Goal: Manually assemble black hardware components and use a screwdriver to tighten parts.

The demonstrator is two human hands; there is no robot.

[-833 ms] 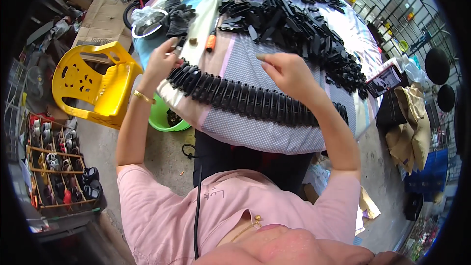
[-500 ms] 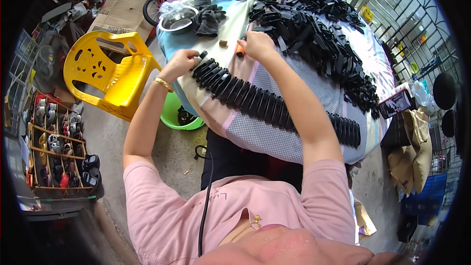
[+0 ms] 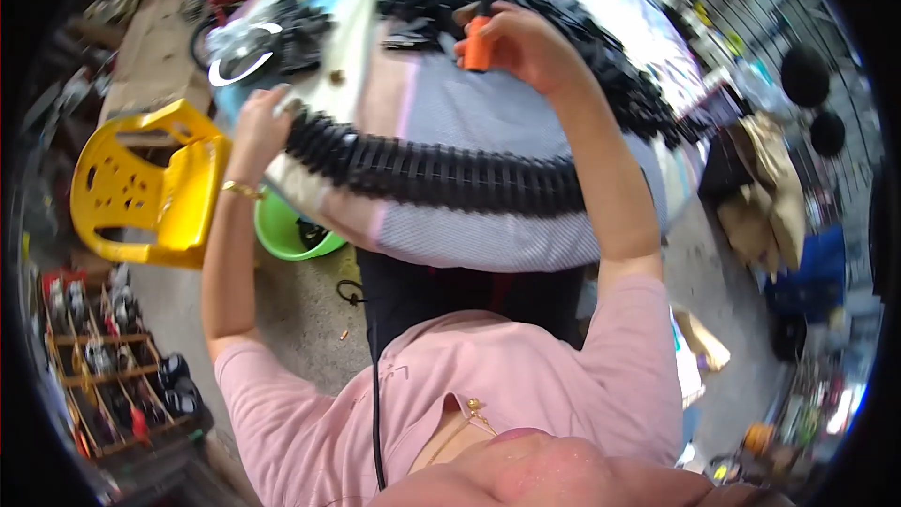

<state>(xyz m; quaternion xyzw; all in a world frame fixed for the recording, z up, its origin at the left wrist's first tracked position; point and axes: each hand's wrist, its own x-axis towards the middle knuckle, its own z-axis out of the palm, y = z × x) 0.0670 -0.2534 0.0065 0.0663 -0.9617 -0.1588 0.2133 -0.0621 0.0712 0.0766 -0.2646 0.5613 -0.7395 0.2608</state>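
A long black plastic cable drag chain lies in a curve across the near side of the covered table, its right stretch passing behind my right forearm. At its left end my left hand is closed, fingertips on the last links; motion blur softens the detail there. My right hand grips an orange-handled screwdriver, held above the table beyond the chain. The tool's thin shaft points away from me, towards a heap of loose black plastic links.
A metal bowl with a plastic bag and dark gloves sits at the table's far left. Left of the table stand a yellow chair and a green basin on the floor. A shoe rack is at lower left.
My right hand has lifted the screwdriver away from the chain's left end, and its shaft now points away. My left hand stays at the chain's end. The whole view has shifted.
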